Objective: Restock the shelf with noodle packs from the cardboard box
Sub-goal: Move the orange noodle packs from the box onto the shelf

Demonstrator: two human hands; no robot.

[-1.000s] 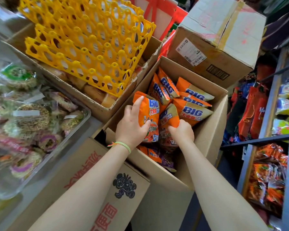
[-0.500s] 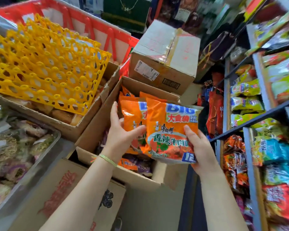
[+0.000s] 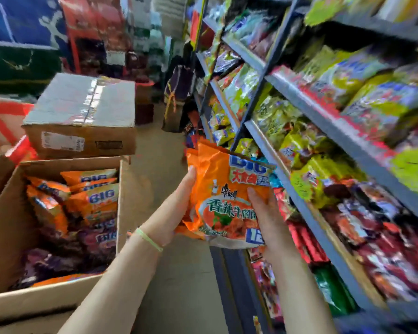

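Note:
I hold a small stack of orange noodle packs [image 3: 223,198] marked "BIG" between both hands, just in front of the grey metal shelf [image 3: 307,208] on the right. My left hand [image 3: 176,210] grips the stack's left side; a green band circles that wrist. My right hand [image 3: 267,218] grips the lower right of the front pack. The open cardboard box [image 3: 7,218] stands at the lower left, with several orange and purple packs [image 3: 92,201] still inside.
A taped, closed carton [image 3: 82,116] sits behind the open box. The shelf tiers hold green, red and mixed noodle packs [image 3: 323,179]. A bare floor aisle [image 3: 159,145] runs between the boxes and the shelf. Stacked goods [image 3: 140,44] fill the far end.
Both hands lifted the orange packs out of the box and swung them right, up to the shelf. My view turned right too; the yellow trays have dropped out of sight.

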